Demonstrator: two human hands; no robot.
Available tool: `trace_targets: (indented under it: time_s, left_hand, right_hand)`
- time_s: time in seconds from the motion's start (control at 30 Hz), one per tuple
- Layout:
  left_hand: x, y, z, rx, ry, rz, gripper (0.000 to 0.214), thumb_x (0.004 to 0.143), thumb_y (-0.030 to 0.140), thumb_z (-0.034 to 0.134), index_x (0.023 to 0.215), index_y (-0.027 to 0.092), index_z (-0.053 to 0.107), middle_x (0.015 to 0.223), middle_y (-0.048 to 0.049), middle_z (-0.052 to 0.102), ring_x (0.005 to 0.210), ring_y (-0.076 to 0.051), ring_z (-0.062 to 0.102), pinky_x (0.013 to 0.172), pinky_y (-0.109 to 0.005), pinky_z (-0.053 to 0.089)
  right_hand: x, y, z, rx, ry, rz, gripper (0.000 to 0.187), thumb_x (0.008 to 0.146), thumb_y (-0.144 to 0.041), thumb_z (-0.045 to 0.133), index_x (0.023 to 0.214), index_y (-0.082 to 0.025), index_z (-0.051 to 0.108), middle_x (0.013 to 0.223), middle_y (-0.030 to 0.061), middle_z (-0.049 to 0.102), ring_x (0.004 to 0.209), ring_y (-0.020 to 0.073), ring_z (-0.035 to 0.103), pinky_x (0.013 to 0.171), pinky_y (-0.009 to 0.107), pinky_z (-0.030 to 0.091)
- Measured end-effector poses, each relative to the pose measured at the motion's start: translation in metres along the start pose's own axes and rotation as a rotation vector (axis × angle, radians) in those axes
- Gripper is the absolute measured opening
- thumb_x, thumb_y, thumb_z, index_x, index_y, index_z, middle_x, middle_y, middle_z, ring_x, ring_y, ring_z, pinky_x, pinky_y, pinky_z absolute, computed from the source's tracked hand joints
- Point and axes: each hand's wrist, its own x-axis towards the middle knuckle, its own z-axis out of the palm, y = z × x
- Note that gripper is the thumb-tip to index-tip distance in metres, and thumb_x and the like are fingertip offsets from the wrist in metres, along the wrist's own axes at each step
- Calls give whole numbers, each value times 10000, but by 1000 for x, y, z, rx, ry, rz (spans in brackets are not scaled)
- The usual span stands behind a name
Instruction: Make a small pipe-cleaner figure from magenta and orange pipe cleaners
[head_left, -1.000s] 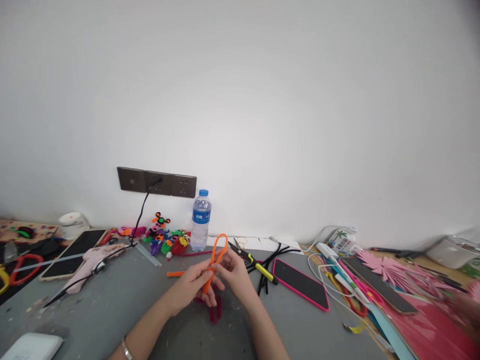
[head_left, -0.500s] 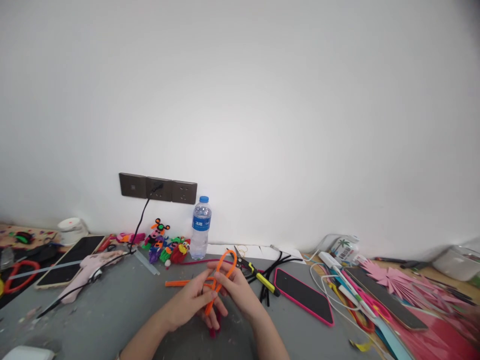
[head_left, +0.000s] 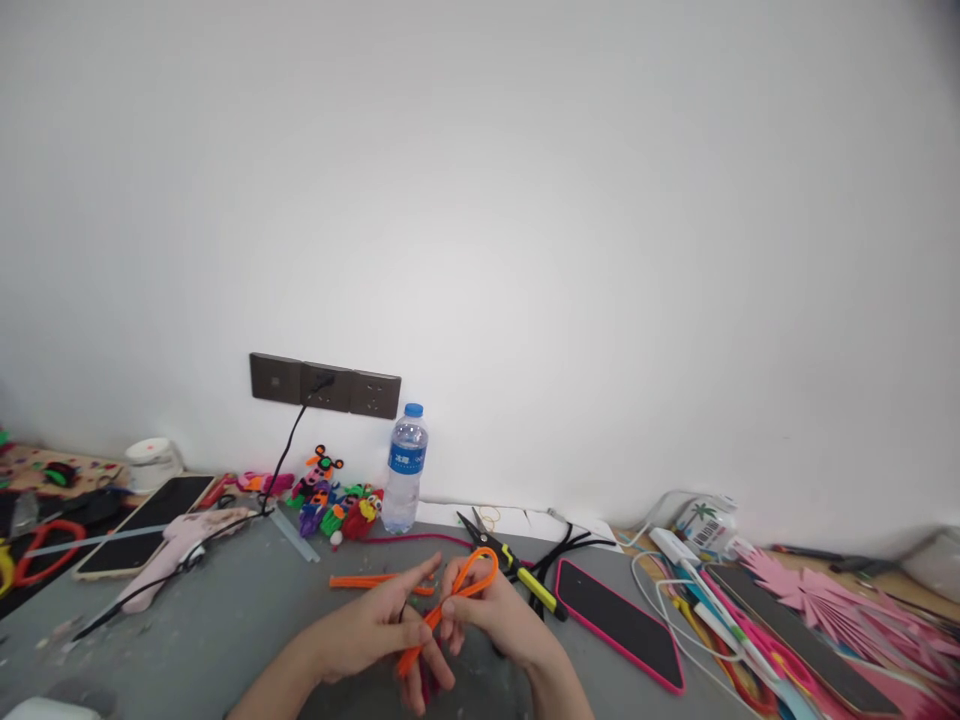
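Both of my hands meet low in the middle of the grey table (head_left: 247, 610). My left hand (head_left: 379, 632) and my right hand (head_left: 491, 620) pinch an orange pipe cleaner (head_left: 466, 580) bent into a loop that leans up and to the right. Its tail runs down between my fingers. A dark red piece shows dimly under my hands. Another orange pipe cleaner piece (head_left: 367, 581) lies flat just beyond my left hand. Black scissors with a yellow handle (head_left: 514, 568) lie right behind my right hand.
A water bottle (head_left: 405, 483) stands by the wall beside small pipe-cleaner figures (head_left: 330, 495). A pink-cased phone (head_left: 619, 622) lies to the right, with cables and pink paper (head_left: 817, 600) beyond. A phone (head_left: 142, 510), a black cable and red scissors (head_left: 41, 545) lie left.
The loop has tilted from upright toward the right and lower while my fingers keep working it. The camera has tipped up, so my hands sit lower in view.
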Motion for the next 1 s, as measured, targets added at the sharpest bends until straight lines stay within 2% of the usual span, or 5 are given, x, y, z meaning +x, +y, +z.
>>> trace_targets:
  time_s: [0.13, 0.33, 0.5, 0.67, 1.0]
  left_hand:
    - [-3, 2, -5, 31, -27, -32, 889, 835, 444, 632, 1498, 220, 83, 949, -166, 751, 538, -179, 694, 518, -234, 447]
    - [-9, 12, -8, 85, -83, -88, 680, 869, 378, 592, 1448, 203, 282, 959, -163, 749, 551, -167, 689, 558, -249, 479]
    - [-12, 18, -9, 159, -79, -116, 342, 854, 384, 586, 1095, 150, 649, 922, -148, 756, 544, -174, 692, 555, -256, 501]
    - [-16, 22, -13, 189, -118, -164, 289, 842, 385, 593, 973, 149, 697, 907, -133, 762, 585, -199, 714, 582, -282, 531]
    - [-29, 28, -26, 240, -113, -235, 284, 820, 382, 602, 959, 160, 708, 869, -117, 767, 544, -194, 707, 548, -280, 535]
  right_hand:
    - [-4, -2, -14, -56, 104, -64, 227, 711, -303, 754, 689, -143, 593, 548, 8, 670, 420, 98, 572, 462, 202, 446]
    - [-4, 1, -27, -70, 207, -74, 264, 677, -356, 774, 702, -135, 632, 549, 11, 682, 424, 99, 578, 476, 210, 454]
    - [-2, 0, -26, -46, 252, -62, 302, 673, -392, 776, 733, -129, 640, 562, 20, 689, 428, 100, 588, 480, 207, 450]
    - [-3, 1, -29, -73, 247, -75, 292, 693, -393, 767, 729, -127, 651, 587, 31, 702, 444, 104, 605, 496, 211, 469]
    - [-2, 3, -28, -168, 185, -15, 300, 693, -411, 761, 724, -131, 659, 583, 24, 686, 455, 110, 600, 516, 233, 482]
